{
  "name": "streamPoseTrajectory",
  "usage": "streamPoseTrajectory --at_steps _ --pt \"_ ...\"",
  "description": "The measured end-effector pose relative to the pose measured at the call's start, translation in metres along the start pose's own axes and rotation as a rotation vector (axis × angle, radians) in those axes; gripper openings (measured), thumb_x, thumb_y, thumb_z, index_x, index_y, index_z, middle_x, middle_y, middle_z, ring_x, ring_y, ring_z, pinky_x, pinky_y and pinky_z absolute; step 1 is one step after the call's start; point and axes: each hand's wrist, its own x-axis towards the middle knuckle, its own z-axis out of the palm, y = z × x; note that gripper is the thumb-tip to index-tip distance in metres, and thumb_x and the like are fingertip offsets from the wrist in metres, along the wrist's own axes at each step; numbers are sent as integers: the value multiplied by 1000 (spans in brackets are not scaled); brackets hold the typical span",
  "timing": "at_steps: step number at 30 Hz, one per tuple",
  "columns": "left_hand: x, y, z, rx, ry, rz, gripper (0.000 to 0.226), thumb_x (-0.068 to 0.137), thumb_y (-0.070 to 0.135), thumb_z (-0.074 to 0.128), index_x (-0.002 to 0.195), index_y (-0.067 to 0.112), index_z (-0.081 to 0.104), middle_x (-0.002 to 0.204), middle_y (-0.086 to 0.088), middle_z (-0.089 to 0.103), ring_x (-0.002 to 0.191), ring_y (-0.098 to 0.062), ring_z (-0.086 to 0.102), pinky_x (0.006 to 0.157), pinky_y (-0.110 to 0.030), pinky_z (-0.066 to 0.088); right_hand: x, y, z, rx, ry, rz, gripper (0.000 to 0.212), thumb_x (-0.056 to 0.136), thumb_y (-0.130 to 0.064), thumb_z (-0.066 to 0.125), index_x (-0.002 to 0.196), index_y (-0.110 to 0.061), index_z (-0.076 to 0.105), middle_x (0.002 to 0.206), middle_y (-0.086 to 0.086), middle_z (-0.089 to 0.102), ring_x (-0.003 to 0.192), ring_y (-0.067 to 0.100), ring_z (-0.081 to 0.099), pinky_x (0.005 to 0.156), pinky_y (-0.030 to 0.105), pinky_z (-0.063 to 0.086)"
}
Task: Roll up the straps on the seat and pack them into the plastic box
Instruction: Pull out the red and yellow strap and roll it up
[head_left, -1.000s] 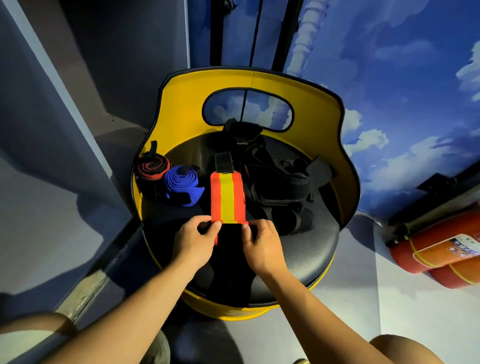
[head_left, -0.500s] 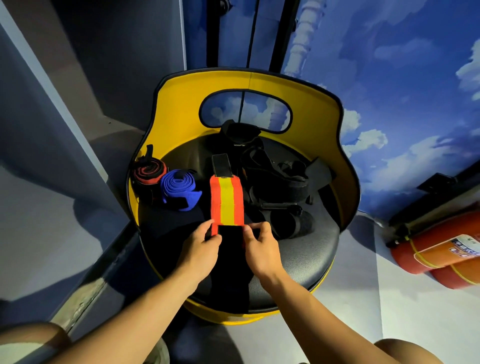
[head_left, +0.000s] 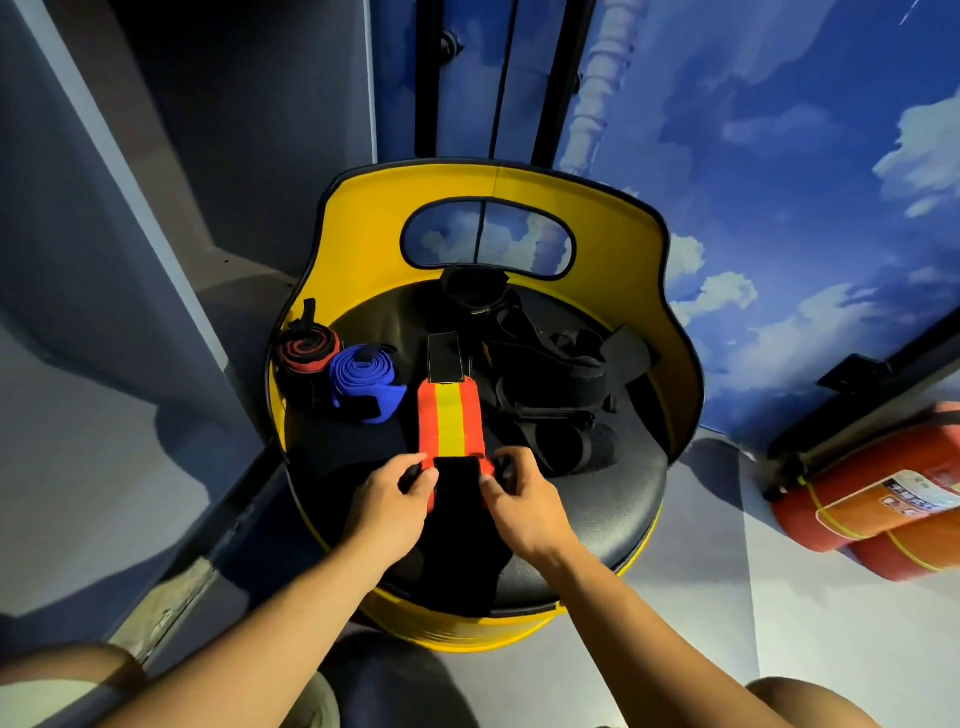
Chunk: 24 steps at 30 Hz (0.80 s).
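1. The flat red strap with a yellow centre stripe (head_left: 451, 415) lies on the round black cushion of the yellow-backed seat (head_left: 613, 499), its long axis running straight away from the person, from the hands toward the seat back.
2. Its near end, where a dark panel (head_left: 457, 473) shows, sits right between the two hands; the far end carries a black tab (head_left: 444, 358) pointing at the backrest.
3. The left hand (head_left: 392, 501) pinches the strap's near left edge with curled fingers; the right hand (head_left: 524, 501) pinches the near right edge the same way. Both sit equally close, one on each side.
4. Judged from this, a roll would have to travel forward along that axis, away from the body, with both hands turning together so the edges stay aligned.
5. Left of the strap lie a rolled blue strap (head_left: 363, 382) and a rolled red-and-black strap (head_left: 306, 348), touching each other; to the right lies a tangle of black straps (head_left: 550, 384).
6. No plastic box is in view.
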Motion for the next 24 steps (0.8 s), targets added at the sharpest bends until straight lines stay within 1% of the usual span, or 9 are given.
streamPoseTrajectory --at_steps 3,6,9,12,15,17,19,22,24 --pt "10 5 3 -10 48 -13 36 99 41 57 128 23 66 133 -2 61 122 -23 55 101 -36 46 15 2 2 -40 53 -41 15 94 -38 61 103 -27 55 80 -8 60 80 17 60 75 33 48" --pt "19 9 6 -79 118 -33 30 95 42 63 118 24 70 123 1 65 114 -20 59 93 -34 49 28 6 6 -109 185 -129 24 91 -42 65 85 -22 53 82 -4 59 79 17 57 71 34 45" --pt "27 10 9 -125 157 -32 28 95 44 63 115 27 72 118 4 69 107 -17 63 91 -35 53 34 8 12 -119 253 -187 36 93 -42 65 73 -16 50 73 0 57 70 18 55 66 33 41" --pt "30 12 11 -136 137 -62 30 97 44 58 119 26 70 117 5 68 105 -15 62 86 -31 51 36 6 15 -34 249 -109 31 94 -44 65 86 -16 52 73 -6 60 68 15 55 64 30 38" --pt "28 12 13 -226 83 -102 22 95 35 64 116 28 66 108 8 66 97 -12 61 80 -26 46 37 5 17 11 243 -96 26 95 -42 64 108 -21 61 82 -13 63 71 1 55 68 20 40" --pt "26 11 15 -279 31 -107 22 93 22 67 111 32 60 94 15 59 88 -7 59 78 -26 45 35 4 17 40 219 -111 21 97 -38 62 104 -19 68 72 -14 62 66 -5 57 61 9 36" --pt "25 8 15 -320 -5 -110 32 91 14 69 111 36 56 91 19 52 87 -6 57 85 -28 46 31 4 17 63 220 -113 21 97 -37 62 99 -17 69 69 -13 62 66 -8 58 59 6 36" --pt "22 3 12 -356 -39 -109 38 90 11 71 114 37 57 96 16 50 96 -9 56 88 -30 45 24 5 14 114 146 -53 17 96 -34 64 105 -21 69 85 -10 70 76 -6 62 70 7 43" --pt "17 1 9 -331 -46 -105 40 91 13 71 122 35 58 105 13 49 103 -10 51 91 -29 43 19 7 10 203 36 10 26 90 -23 64 116 -23 67 100 -8 73 90 4 66 85 19 51"
